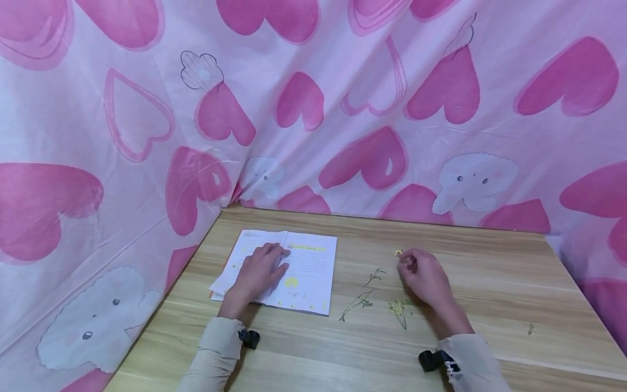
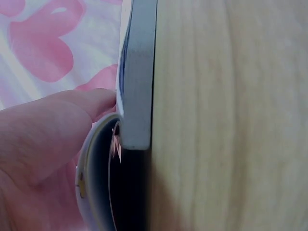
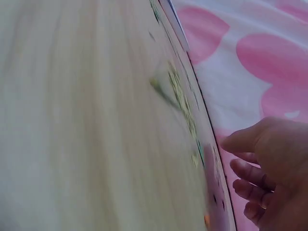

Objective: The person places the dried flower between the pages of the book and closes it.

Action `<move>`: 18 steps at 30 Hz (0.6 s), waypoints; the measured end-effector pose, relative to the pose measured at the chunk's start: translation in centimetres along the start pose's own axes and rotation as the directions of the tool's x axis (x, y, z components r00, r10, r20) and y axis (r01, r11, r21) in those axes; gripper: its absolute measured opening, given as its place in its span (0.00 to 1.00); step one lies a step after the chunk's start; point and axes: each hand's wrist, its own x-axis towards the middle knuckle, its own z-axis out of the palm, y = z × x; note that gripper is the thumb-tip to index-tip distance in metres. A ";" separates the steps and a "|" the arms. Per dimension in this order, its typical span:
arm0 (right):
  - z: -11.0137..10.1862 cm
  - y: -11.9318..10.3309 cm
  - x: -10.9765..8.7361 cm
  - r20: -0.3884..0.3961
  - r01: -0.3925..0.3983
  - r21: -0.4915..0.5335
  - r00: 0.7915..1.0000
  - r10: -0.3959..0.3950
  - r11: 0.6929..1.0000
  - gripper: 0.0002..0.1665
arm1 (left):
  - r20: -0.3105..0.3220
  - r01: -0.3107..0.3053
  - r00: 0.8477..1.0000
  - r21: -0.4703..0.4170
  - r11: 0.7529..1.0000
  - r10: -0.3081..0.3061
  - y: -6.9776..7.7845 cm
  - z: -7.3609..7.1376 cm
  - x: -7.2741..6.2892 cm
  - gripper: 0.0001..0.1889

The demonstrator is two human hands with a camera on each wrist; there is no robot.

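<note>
An open book (image 1: 313, 275) with white, yellow-marked pages lies on the left of the table. My left hand (image 1: 258, 272) rests on its left page and centre fold, fingers loosely extended. In the left wrist view a page (image 2: 98, 144) bows up beside that hand's fingers (image 2: 98, 101). Over the table to the right, my right hand (image 1: 428, 277) pinches a small yellow flower (image 1: 399, 253) at its curled fingertips. Between book and right hand lie a green leafy sprig (image 1: 362, 299), a smaller sprig (image 1: 376, 275) and a yellow-flowered sprig (image 1: 398, 308).
The wooden table (image 1: 514, 283) is bordered at the back and left by a pink heart-patterned cloth (image 1: 362, 109). A tiny plant scrap (image 1: 530, 328) lies far right. Black wrist cameras, one on the left wrist (image 1: 250, 338) and one on the right (image 1: 432, 360), sit by the sleeves.
</note>
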 end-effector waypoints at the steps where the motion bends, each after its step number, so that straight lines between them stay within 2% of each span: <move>1: -0.2 0.2 -0.1 0.009 -0.018 -0.014 1.000 0.019 1.000 0.11 | -0.001 0.000 1.000 0.000 1.000 0.000 0.0 0.0 0.0 0.22; 10: -0.9 1.3 -0.5 0.099 -0.139 -0.068 0.984 0.146 0.988 0.08 | 0.001 0.001 1.000 -0.016 1.000 -0.001 0.3 -0.3 -0.1 0.21; 18: -0.9 0.9 -0.2 0.120 -0.132 -0.109 0.982 0.145 0.985 0.08 | 0.007 0.002 1.000 -0.017 1.000 -0.002 0.3 -0.2 -0.2 0.21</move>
